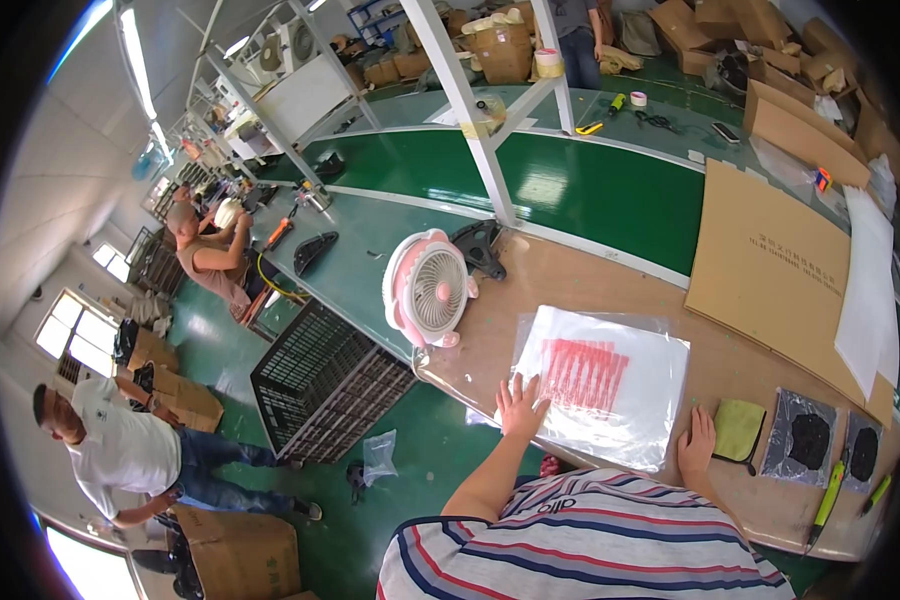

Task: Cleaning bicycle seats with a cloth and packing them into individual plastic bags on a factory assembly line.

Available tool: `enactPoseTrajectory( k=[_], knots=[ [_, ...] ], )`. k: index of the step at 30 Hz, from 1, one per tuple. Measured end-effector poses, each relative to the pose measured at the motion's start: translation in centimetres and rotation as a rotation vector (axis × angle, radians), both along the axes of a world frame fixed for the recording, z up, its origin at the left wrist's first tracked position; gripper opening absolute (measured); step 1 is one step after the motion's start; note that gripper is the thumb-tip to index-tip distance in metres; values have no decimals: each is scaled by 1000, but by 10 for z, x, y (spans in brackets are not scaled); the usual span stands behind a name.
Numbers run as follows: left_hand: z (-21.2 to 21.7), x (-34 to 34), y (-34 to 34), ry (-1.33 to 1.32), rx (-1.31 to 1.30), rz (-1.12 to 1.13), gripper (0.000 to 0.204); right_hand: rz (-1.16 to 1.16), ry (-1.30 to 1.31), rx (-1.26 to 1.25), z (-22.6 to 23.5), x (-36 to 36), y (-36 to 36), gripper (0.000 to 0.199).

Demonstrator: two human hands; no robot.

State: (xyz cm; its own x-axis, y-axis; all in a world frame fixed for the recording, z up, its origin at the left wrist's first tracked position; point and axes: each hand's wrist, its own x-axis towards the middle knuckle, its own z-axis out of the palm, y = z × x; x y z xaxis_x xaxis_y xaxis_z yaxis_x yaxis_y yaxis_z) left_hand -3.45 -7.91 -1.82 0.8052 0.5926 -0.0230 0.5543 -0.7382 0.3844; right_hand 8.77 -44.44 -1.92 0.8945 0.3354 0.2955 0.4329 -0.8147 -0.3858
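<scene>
A clear plastic bag (615, 385) lies flat on the brown tabletop in front of me, with a white sheet inside and red printing showing through. My left hand (522, 408) rests on the bag's left edge, fingers spread and flat, holding nothing. Just off the bag's right side, my right hand (696, 440) lies on the table with its fingers stretched out and nothing in it. A green zip pouch (738, 431) sits close to that hand. Beyond it are a clear bag with a black item (808, 440) and a second, smaller bag with a black item (863, 450).
A pink and white fan (430, 287) stands at the table's left corner. Large cardboard sheets (770, 270) lie to the right. A yellow-green cutter (827, 505) is near the front edge. A black crate (330, 380) stands on the floor; a person (130, 445) is at the left.
</scene>
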Motion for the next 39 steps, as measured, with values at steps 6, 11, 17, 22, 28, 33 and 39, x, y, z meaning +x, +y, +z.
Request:
enactPoseTrajectory(
  k=[6,11,17,22,28,33,39],
  knots=[
    [1,-1,0,-8,-4,5,61,1,20,3,4,-1,1,52],
    [1,0,-1,-12,-9,9,61,9,7,5,3,0,0,52],
    [1,-1,-1,-13,-16,11,60,23,-10,28,5,-1,1,50],
    [0,-1,-1,-24,-3,4,61,15,-5,3,2,0,0,51],
    [-1,-1,0,-37,8,-8,61,8,-16,0,-1,1,0,51],
    [-2,-1,0,-26,10,-2,61,13,-23,8,0,0,0,50],
    [-1,-1,0,-36,-3,-2,61,8,-11,7,4,-1,1,51]
  ],
)
